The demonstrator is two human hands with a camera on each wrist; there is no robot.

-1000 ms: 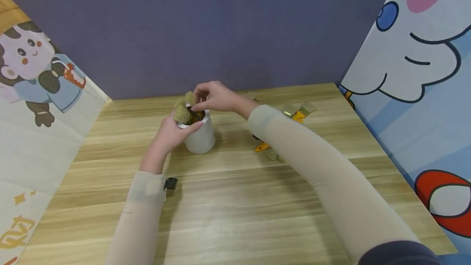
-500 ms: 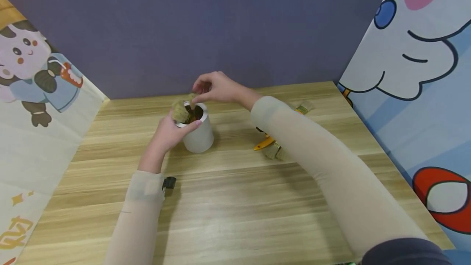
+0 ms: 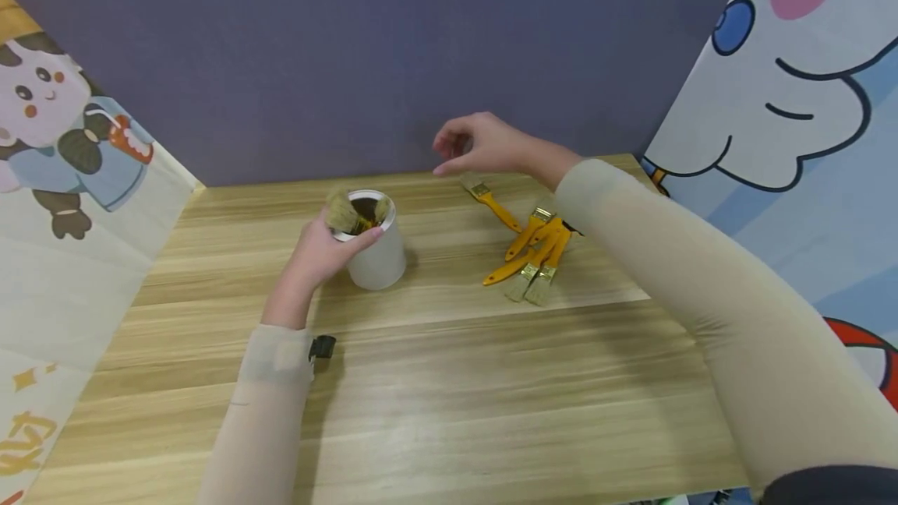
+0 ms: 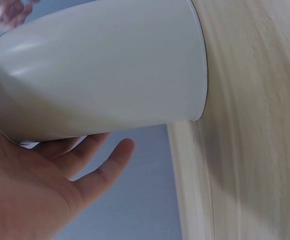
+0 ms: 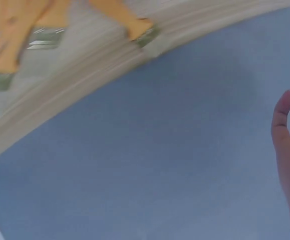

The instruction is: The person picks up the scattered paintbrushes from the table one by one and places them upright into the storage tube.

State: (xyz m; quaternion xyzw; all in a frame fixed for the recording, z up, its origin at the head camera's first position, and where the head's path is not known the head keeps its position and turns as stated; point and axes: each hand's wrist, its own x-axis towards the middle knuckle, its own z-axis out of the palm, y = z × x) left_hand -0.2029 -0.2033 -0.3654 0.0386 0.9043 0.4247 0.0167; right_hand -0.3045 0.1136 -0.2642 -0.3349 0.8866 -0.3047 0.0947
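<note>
In the head view a white round can (image 3: pixel 380 258) stands upright at the back left of the table, with bristle-up paintbrushes (image 3: pixel 341 213) inside it. My left hand (image 3: pixel 324 250) holds the can at its rim, thumb over the near edge. The left wrist view shows the can's smooth wall (image 4: pixel 104 70) lying against the palm, fingers (image 4: pixel 104 172) curving behind it. My right hand (image 3: pixel 484 145) hangs in the air to the right of the can, fingers loosely bent around nothing. Below it lies a single yellow-handled paintbrush (image 3: pixel 495 205).
Several more yellow-handled paintbrushes (image 3: pixel 536 252) lie in a crossed heap right of the can. A dark blue-grey wall (image 3: pixel 316 61) rises at the table's (image 3: pixel 449 380) back edge. Cartoon-printed panels (image 3: pixel 793 139) flank both sides.
My right hand has let go of a paintbrush in the can and moved right, away from it. The heap of brushes has come into fuller view. My left hand stays at the can.
</note>
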